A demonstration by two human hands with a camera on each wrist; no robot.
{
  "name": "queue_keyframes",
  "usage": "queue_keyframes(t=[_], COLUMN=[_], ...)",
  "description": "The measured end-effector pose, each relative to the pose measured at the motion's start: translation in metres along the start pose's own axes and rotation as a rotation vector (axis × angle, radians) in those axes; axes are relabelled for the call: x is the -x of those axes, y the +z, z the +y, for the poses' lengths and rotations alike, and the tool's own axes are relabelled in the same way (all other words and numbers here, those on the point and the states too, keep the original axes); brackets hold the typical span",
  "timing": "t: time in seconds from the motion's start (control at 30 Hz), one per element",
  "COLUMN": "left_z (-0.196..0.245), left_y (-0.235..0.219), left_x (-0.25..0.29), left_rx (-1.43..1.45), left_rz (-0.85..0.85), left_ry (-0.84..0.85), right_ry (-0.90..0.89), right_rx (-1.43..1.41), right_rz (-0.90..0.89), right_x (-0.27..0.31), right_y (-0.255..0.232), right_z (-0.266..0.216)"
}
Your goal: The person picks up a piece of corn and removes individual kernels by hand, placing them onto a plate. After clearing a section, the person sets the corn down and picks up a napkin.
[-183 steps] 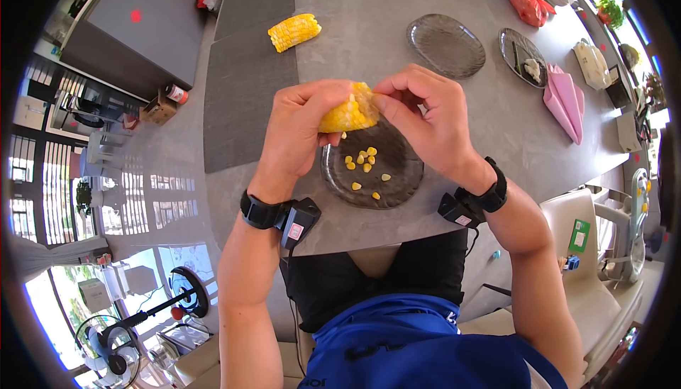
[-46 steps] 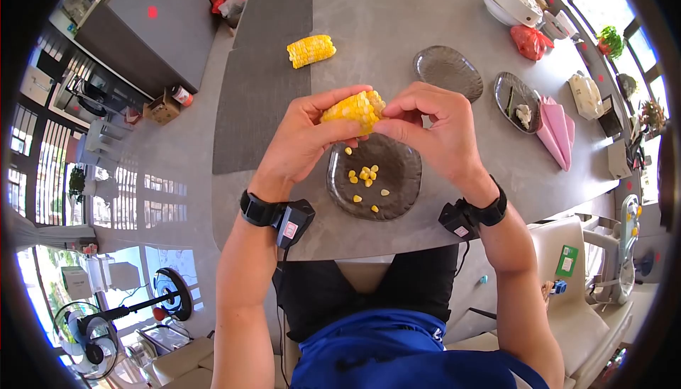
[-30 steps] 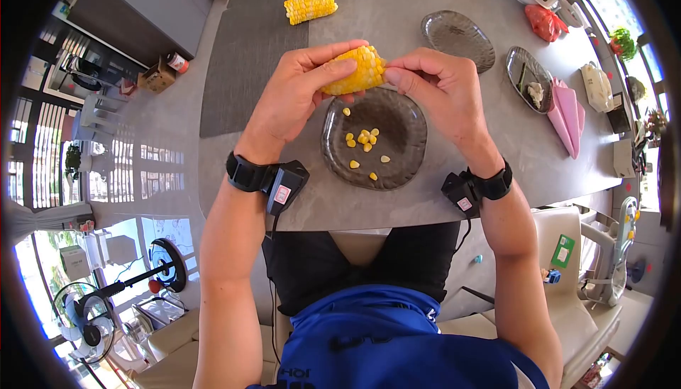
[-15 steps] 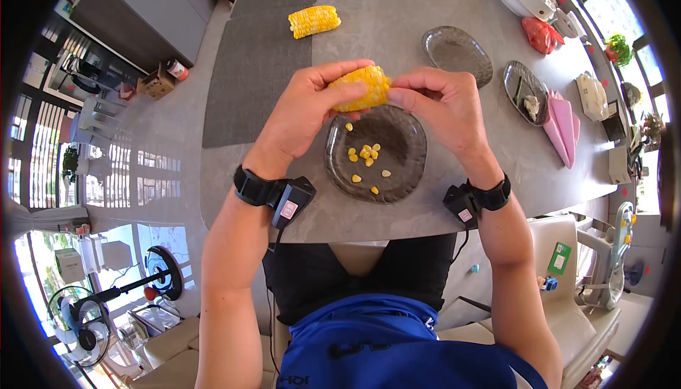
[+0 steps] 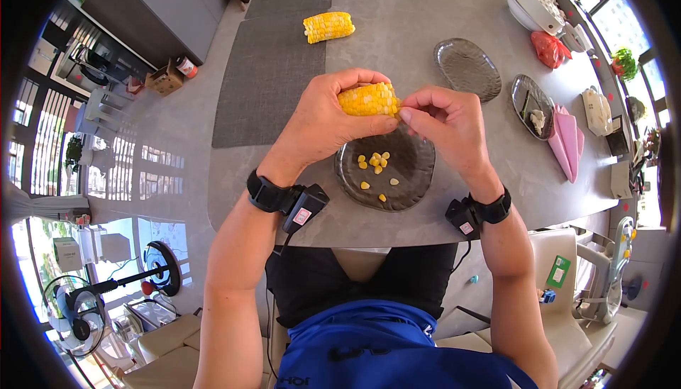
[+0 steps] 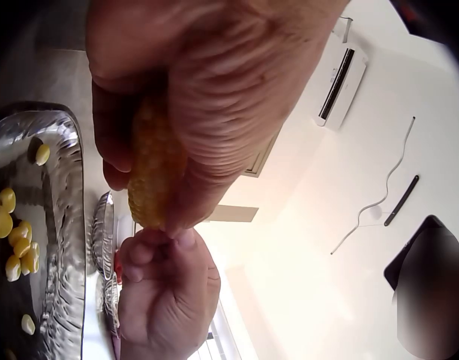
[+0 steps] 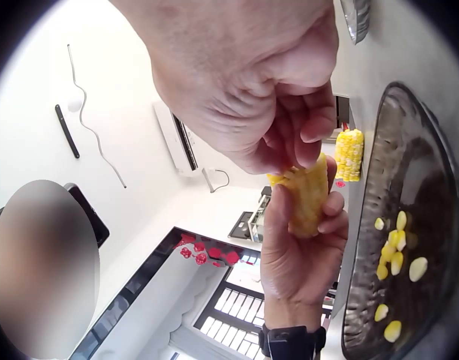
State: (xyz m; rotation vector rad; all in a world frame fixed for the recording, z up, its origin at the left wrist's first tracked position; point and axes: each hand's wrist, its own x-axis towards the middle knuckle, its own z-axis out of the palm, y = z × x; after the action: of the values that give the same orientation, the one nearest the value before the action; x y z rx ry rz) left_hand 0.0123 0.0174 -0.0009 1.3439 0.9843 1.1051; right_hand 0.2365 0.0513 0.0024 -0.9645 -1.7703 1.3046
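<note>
My left hand (image 5: 330, 116) grips a short piece of corn on the cob (image 5: 369, 99) above the near dark plate (image 5: 404, 201), its thumb along the near side and fingers over the far side. At the cob's right end, the thumb and forefinger of my right hand (image 5: 450, 123) pinch at the kernels; what lies between the fingertips is hidden. In the right wrist view the right fingertips press into the cob's end row. Several loose corn kernels (image 5: 377, 162) lie on the plate below, and the left wrist view shows another kernel (image 6: 42, 154) near its rim.
A second corn piece (image 5: 329, 27) lies at the grey mat's (image 5: 273, 77) right edge. Farther right are an oval dark plate (image 5: 468, 70), a plate with food scraps (image 5: 526, 116), a pink folded cloth (image 5: 565, 141) and a red bag (image 5: 550, 50).
The left thumb has shifted from the top of the cob to its near side, and the cob has turned. The right fingers stay at its right end. The head view has shifted.
</note>
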Motion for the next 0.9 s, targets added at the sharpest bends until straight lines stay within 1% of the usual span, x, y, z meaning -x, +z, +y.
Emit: queue_keyframes(t=[0.07,0.17,0.27,0.37,0.47,0.57,0.67,0.9], left_z=[0.0031,0.0008,-0.0017,-0.0031,-0.0003,-0.002,-0.0014,0.0017], left_y=[0.0007,-0.0007,-0.0007,-0.0024,-0.0017,-0.0015,-0.0022,-0.0004], left_x=[0.0004,0.0001,0.0005,-0.0003,0.0002,-0.0002,0.0001,-0.0006], left_rx=[-0.032,-0.033,-0.08,-0.121,-0.095,-0.079,-0.11,-0.019], left_rz=[0.008,0.02,0.012,-0.008,-0.005,-0.009,-0.025,-0.039], left_ry=[-0.007,-0.008,0.013,0.005,-0.033,-0.045,-0.043,-0.065], right_ry=[0.009,-0.031,0.036,0.053,0.084,0.161,0.173,0.175], right_rx=[-0.022,0.052,0.09,0.053,0.017,-0.026,-0.035,-0.097], right_rz=[-0.013,-0.011,-0.071,-0.092,-0.07,-0.064,-0.074,-0.106], right_x=[-0.0012,-0.0026,-0.004,-0.0033,-0.002,-0.0006,-0.0003,-0.0005], right_y=[-0.0009,-0.0023,-0.0077,-0.0074,-0.0041,-0.0024,-0.0027,-0.0083], right_z=[0.0011,-0.0015,-0.0013,0.0003,-0.0001,-0.0022,-0.0014,-0.0031])
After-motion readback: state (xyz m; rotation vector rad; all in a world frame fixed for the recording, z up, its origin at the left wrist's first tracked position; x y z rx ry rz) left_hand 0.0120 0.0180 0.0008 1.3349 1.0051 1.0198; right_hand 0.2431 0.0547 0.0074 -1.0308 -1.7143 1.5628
